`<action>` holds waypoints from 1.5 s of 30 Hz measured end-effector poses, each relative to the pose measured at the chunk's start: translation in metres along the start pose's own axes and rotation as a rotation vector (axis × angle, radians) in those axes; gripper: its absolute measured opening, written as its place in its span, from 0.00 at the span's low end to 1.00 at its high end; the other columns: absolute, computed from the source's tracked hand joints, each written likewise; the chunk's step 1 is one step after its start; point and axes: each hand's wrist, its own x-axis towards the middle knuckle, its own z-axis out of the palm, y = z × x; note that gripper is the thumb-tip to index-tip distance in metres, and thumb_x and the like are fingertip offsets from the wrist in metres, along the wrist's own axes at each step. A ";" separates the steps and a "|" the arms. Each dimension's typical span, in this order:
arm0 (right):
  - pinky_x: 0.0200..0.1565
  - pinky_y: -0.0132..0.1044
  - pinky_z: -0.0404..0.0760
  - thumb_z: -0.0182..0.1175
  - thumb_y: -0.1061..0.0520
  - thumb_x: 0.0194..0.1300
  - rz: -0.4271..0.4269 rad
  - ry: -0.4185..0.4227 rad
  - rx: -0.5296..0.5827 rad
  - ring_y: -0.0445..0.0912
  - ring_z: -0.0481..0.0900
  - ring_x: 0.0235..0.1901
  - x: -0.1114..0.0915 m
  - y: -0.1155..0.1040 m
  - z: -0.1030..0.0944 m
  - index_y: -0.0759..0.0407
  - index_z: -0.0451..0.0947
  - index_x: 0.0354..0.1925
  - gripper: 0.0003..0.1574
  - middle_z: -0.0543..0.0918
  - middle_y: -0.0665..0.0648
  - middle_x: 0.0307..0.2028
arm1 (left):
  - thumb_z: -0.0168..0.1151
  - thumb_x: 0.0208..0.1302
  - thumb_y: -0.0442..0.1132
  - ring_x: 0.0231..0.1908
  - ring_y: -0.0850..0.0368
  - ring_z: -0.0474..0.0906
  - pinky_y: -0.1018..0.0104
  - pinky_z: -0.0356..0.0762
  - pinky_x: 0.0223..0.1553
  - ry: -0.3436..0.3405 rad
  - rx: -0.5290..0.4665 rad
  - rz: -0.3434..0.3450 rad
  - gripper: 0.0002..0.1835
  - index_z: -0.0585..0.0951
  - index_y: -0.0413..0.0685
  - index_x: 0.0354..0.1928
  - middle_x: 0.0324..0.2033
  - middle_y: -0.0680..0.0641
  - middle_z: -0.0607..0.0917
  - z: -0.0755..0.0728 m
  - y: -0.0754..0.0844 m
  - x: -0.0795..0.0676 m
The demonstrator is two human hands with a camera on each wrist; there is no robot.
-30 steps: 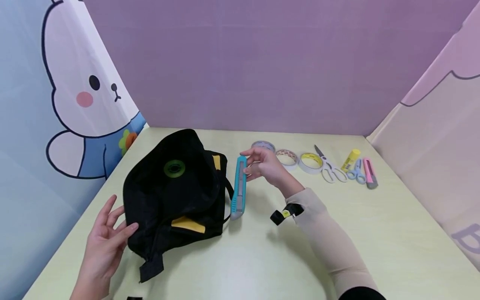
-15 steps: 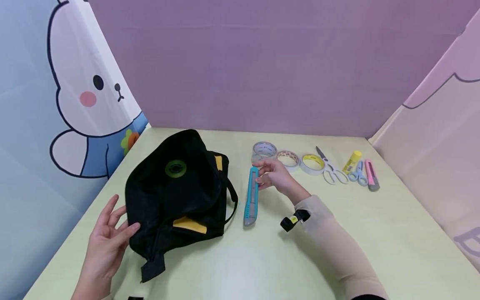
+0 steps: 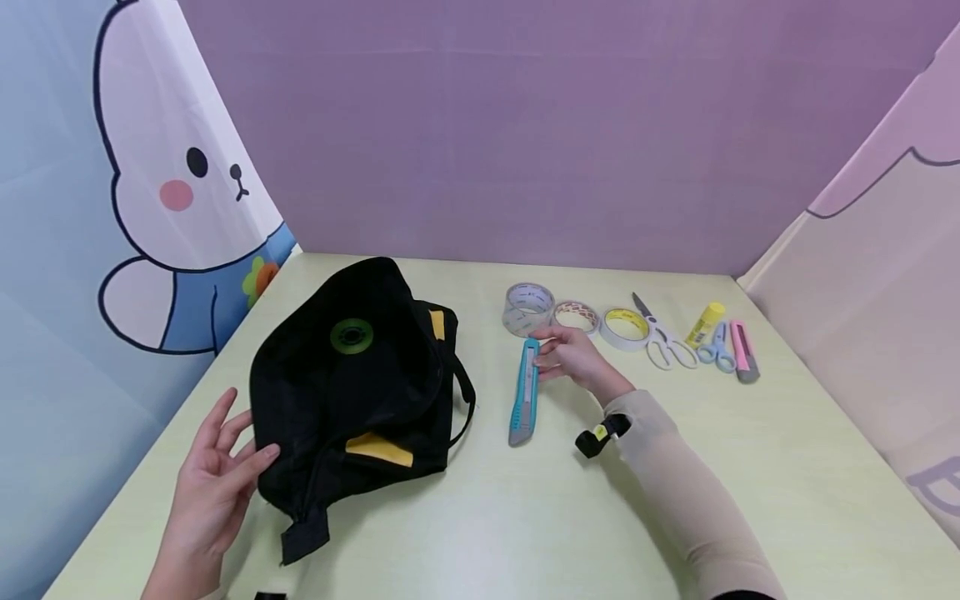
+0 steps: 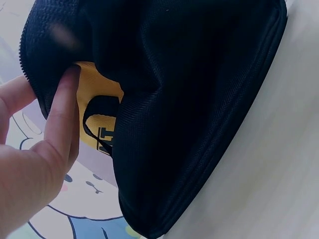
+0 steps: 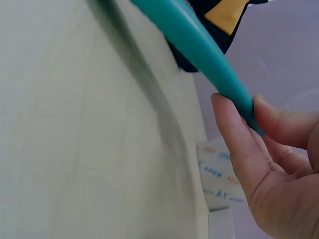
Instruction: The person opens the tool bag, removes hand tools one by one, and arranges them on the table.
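A black backpack (image 3: 300, 433) with yellow patches stands gaping at the left of the table. Inside it shows a green tape roll (image 3: 351, 337). The left hand (image 3: 210, 492) holds the bag's left side, thumb on the near face and fingers behind. In the left wrist view, that hand (image 4: 40, 154) is at the zippered edge, beside a yellow panel. With thumb and fingertips, the right hand (image 3: 572, 358) pinches the far end of a teal utility knife (image 3: 523, 392). In the right wrist view, the knife (image 5: 199, 50) slants above the tabletop, its shadow below.
Just beyond the right hand is a clear tape roll (image 3: 528, 308), beside two more rolls (image 3: 576, 317) (image 3: 624, 328). Farther right lie white scissors (image 3: 663, 337), a yellow glue stick (image 3: 705, 323), small blue scissors (image 3: 717, 348) and a pink utility knife (image 3: 744, 352). A purple backdrop (image 3: 525, 133) rises behind the table.
The right hand has carried the teal utility knife rightward, away from the backpack's strap, and the clear tape roll is now uncovered. The left hand keeps its hold on the bag.
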 end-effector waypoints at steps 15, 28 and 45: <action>0.32 0.36 0.86 0.59 0.74 0.62 0.129 -0.096 -0.120 0.43 0.84 0.25 0.009 0.011 -0.010 0.81 0.66 0.62 0.31 0.83 0.56 0.30 | 0.48 0.64 0.11 0.44 0.58 0.84 0.74 0.82 0.39 -0.009 -0.002 0.011 0.46 0.48 0.50 0.79 0.55 0.50 0.78 0.000 0.000 -0.002; 0.32 0.36 0.86 0.60 0.73 0.61 0.204 -0.164 -0.243 0.44 0.80 0.25 0.016 0.006 -0.010 0.77 0.70 0.58 0.26 0.80 0.57 0.27 | 0.47 0.64 0.10 0.43 0.58 0.84 0.76 0.81 0.37 -0.009 0.023 0.018 0.47 0.49 0.51 0.78 0.55 0.50 0.78 0.001 0.001 -0.002; 0.34 0.36 0.86 0.58 0.74 0.60 0.209 -0.162 -0.240 0.45 0.81 0.27 0.015 0.005 -0.010 0.77 0.69 0.59 0.27 0.79 0.59 0.29 | 0.48 0.64 0.11 0.43 0.59 0.84 0.78 0.80 0.34 -0.010 0.032 0.014 0.46 0.49 0.51 0.78 0.55 0.50 0.78 0.002 0.003 -0.001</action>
